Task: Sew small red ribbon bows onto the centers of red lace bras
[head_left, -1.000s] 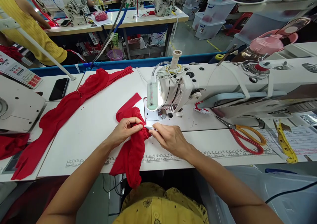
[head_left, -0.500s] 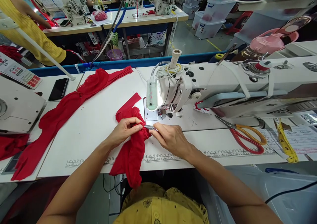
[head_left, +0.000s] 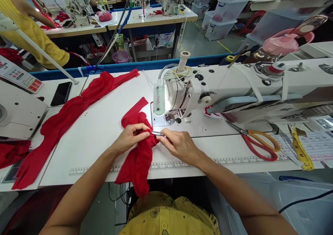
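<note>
My left hand (head_left: 132,136) pinches the top of a red lace garment (head_left: 137,158) that drapes over the front edge of the white sewing table (head_left: 104,124). My right hand (head_left: 179,145) grips a small metal thread snipper (head_left: 157,133) with its tip at the fabric between both hands. Just behind them is the white sewing machine (head_left: 182,93), its lit needle area facing the hands.
A long pile of red garments (head_left: 65,120) lies at the left beside a black phone (head_left: 61,93). Orange-handled scissors (head_left: 257,143) and a yellow tape measure (head_left: 299,148) rest at the right. A person in yellow (head_left: 28,23) works at the far left.
</note>
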A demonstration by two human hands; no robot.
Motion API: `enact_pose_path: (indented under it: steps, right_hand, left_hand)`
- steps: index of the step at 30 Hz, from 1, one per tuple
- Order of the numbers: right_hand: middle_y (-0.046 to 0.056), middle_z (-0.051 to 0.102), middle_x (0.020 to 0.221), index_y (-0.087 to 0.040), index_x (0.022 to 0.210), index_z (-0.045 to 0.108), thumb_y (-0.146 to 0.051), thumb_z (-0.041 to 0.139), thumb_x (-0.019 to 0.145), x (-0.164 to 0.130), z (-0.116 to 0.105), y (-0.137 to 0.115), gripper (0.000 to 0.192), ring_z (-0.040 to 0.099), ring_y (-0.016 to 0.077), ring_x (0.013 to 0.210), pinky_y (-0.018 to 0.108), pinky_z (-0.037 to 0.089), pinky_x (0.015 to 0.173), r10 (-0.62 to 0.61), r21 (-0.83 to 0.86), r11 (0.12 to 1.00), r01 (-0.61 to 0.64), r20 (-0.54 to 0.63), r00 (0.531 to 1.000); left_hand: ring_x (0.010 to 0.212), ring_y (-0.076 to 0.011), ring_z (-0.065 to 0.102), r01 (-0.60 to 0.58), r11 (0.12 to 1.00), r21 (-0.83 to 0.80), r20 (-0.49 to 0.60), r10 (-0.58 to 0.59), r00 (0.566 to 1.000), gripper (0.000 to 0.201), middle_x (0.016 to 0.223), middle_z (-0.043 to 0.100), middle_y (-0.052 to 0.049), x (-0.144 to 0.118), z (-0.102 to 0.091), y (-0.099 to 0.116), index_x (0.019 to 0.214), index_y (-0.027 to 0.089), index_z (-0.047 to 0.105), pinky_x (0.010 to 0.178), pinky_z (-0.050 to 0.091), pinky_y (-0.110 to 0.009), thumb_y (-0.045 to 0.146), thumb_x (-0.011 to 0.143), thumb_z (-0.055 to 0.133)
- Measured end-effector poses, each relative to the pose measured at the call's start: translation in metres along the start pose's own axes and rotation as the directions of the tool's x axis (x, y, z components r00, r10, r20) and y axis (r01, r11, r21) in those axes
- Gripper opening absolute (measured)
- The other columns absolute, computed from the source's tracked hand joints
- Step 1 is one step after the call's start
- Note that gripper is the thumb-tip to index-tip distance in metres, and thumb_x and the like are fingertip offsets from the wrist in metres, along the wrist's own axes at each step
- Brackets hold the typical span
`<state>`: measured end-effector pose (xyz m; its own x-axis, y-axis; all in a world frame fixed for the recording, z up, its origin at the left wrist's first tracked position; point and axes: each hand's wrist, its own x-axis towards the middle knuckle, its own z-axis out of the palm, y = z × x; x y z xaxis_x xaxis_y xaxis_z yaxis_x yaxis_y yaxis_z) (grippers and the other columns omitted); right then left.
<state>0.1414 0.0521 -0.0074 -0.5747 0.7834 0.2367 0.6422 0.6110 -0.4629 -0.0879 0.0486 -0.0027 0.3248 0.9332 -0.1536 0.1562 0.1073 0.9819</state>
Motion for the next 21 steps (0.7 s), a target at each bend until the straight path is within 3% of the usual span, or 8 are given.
enact_pose_path:
  steps: [21]
  right_hand:
    - [-0.004, 0.054, 0.059, -0.02, 0.079, 0.052, -0.041, 0.039, 0.105, -0.0007, 0.0025, 0.005, 0.036, 0.039, 0.011, 0.05, 0.027, 0.018, 0.051, -0.064, -0.08, 0.995, 0.059, -0.067, 0.996]
  left_hand:
    - [0.078, -0.0119, 0.054, 0.012, 1.0, -0.008, 0.017, -0.012, 1.0, 0.022, 0.086, 0.065, 0.0, 0.0004, 0.0001, 0.0012, 0.089, 0.018, 0.07, 0.071, 0.039, -0.023, 0.039, 0.091, 0.066]
